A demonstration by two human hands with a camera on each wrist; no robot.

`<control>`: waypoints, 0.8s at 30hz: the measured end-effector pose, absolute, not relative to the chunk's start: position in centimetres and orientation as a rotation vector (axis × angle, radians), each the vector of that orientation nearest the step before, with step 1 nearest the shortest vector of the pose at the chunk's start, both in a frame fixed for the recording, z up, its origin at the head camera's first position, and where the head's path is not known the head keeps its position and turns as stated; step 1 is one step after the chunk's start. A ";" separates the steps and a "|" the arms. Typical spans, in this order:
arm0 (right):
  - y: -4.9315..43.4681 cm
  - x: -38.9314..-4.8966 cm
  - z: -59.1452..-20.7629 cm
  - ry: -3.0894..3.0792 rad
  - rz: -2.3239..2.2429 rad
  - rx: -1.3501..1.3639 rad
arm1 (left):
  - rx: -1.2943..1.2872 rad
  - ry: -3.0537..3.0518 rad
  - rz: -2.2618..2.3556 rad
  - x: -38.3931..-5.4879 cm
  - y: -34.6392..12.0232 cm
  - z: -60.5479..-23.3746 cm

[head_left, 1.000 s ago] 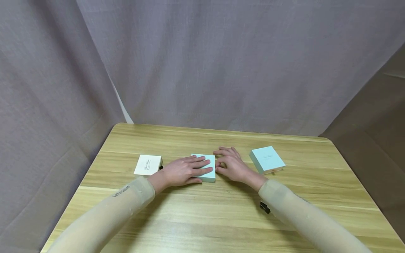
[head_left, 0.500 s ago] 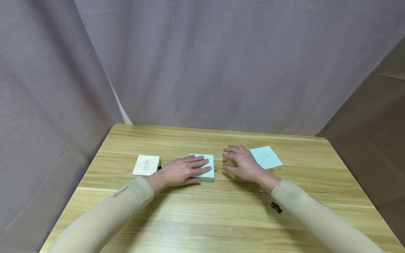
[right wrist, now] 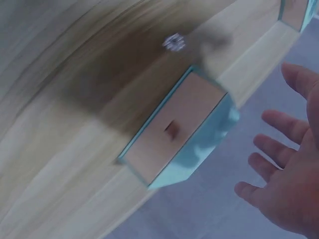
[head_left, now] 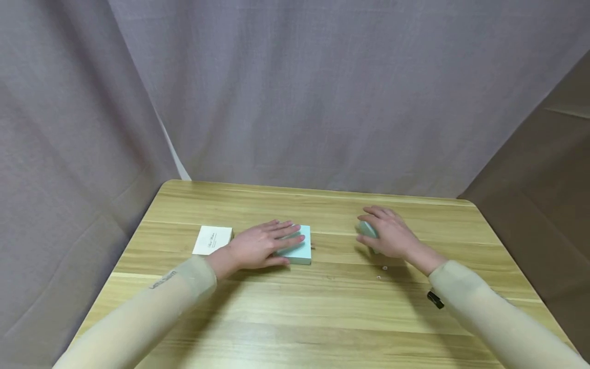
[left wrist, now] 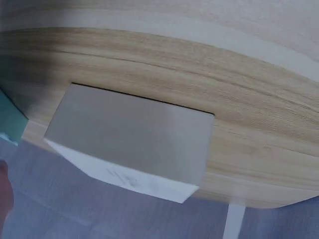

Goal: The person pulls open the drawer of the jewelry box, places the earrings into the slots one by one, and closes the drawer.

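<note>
My left hand lies with its fingers spread over the top of a light blue box in the middle of the table. Over a second light blue box on the right is my right hand, its fingers parted and covering most of the box. In the right wrist view that box shows a pinkish drawer front with a small brown tab. There the right hand's fingers stand apart from the box, holding nothing.
A white box with printed script stands left of my left hand. Two tiny pale pieces lie in front of the right box; one looks silvery and sparkling up close. A small black object lies beside the right sleeve.
My right hand has moved rightward, from the middle box's side to over the right box, uncovering the tiny pieces. The left hand stays over the middle box, shifted slightly left.
</note>
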State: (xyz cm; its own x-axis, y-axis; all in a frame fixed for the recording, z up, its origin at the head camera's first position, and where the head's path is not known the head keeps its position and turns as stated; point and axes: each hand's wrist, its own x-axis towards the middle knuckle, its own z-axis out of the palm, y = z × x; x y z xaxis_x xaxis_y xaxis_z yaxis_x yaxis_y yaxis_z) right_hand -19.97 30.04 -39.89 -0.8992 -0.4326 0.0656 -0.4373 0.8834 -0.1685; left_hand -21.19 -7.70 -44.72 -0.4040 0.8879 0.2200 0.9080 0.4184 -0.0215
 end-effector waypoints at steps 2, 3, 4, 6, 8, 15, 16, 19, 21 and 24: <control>30.7 -19.9 -40.0 -3.028 0.240 0.675 | -1.571 -2.471 -0.138 -20.9 -7.9 -44.4; 31.0 -19.9 -40.0 -3.031 0.226 0.664 | -1.562 -2.473 -0.131 -20.7 -8.0 -44.3; 31.3 -19.9 -40.1 -3.035 0.209 0.655 | -1.554 -2.476 -0.132 -20.5 -8.1 -44.2; 31.9 -19.9 -40.4 -3.041 0.178 0.639 | -1.535 -2.485 -0.131 -20.1 -8.3 -43.9; 32.3 -19.9 -40.6 -3.037 0.151 0.631 | -1.511 -2.500 -0.140 -19.6 -8.5 -43.8; 33.0 -19.8 -41.3 -3.016 0.130 0.618 | -1.456 -2.530 -0.230 -18.0 -8.8 -43.7; 33.1 -19.8 -41.4 -3.018 0.127 0.614 | -1.451 -2.536 -0.240 -17.7 -8.8 -43.7; 33.2 -19.7 -41.6 -3.032 0.132 0.593 | -1.434 -2.559 -0.260 -17.0 -8.8 -43.7; 33.3 -19.6 -41.8 -3.033 0.136 0.586 | -1.424 -2.575 -0.266 -16.5 -8.8 -43.7; 33.4 -19.5 -42.1 -3.032 0.138 0.583 | -1.411 -2.589 -0.261 -15.7 -8.8 -43.7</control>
